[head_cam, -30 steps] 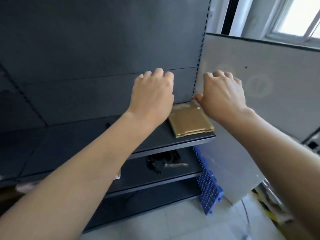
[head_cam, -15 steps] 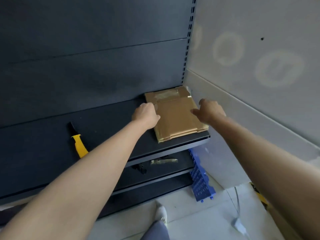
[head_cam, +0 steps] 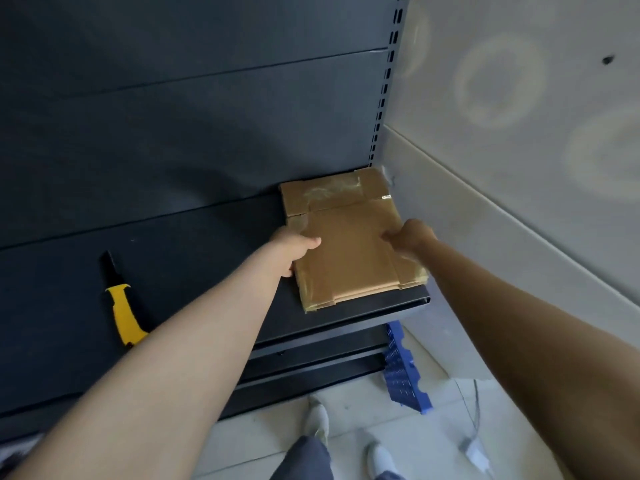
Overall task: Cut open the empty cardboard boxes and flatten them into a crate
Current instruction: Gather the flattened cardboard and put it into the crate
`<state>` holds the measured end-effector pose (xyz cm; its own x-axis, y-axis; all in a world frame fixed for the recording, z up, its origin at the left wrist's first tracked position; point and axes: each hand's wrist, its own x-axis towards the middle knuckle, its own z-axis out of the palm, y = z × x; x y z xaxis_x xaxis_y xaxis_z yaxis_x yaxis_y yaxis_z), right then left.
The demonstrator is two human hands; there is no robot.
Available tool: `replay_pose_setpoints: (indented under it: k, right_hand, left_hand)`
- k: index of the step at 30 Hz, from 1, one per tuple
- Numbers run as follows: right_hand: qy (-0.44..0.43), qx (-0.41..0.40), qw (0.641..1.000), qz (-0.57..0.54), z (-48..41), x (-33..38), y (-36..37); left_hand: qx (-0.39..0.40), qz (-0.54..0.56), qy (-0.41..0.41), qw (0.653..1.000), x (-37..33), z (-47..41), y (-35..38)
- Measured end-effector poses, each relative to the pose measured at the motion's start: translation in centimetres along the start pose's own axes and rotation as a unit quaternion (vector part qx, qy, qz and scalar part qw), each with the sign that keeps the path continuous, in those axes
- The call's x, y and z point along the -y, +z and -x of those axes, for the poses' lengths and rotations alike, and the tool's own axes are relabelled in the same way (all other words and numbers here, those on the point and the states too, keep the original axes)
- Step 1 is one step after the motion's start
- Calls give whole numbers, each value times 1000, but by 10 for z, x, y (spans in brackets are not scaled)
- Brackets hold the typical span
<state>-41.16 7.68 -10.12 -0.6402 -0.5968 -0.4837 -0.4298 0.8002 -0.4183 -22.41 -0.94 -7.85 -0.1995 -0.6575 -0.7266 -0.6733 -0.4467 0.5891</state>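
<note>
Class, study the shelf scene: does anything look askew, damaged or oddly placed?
The flattened cardboard box sits skewed on the shelf, its near corner jutting over the front edge, with wrinkled tape. The knife lies loose on the shelf, partly under the left forearm.

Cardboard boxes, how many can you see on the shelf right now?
1. A flattened cardboard box lies at the shelf's right end, both hands on it. More underneath cannot be ruled out.

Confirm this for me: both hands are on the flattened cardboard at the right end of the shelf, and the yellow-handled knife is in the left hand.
Not quite. The head view shows the yellow-handled knife lying on the shelf, off to the left, held by neither hand. The rest stands: the left hand and right hand are both on the flattened cardboard at the shelf's right end.
</note>
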Motion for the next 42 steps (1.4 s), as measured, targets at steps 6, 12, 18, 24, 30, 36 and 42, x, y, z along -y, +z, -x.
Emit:
replay_pose_setpoints:
  k: [6, 12, 18, 24, 30, 36, 42]
  right_hand:
    - [14, 15, 997, -79, -9, -3, -4]
    - [55, -6, 986, -157, -3, -16, -12]
    - [73, 32, 956, -282, 18, -31, -20]
    - [-6, -57, 969, -239, 43, -17, -31]
    - [-133, -124, 967, -178, 91, 17, -30]
    - [-284, -92, 932, -206, 158, 78, -11]
    - [-398, -31, 889, -223, 267, 138, 35]
  left_hand:
    - [-59, 73, -1, 996, 6, -4, 14]
    - [-67, 116, -22, 991, 17, 10, 12]
    - [-102, 177, -21, 979, 32, 39, 1]
    - [-202, 227, 20, 953, 58, 82, -30]
    - [-376, 259, 80, 886, 102, 140, -65]
    - [-498, 302, 114, 805, 159, 227, -119]
    - [-593, 331, 138, 721, 250, 340, -178]
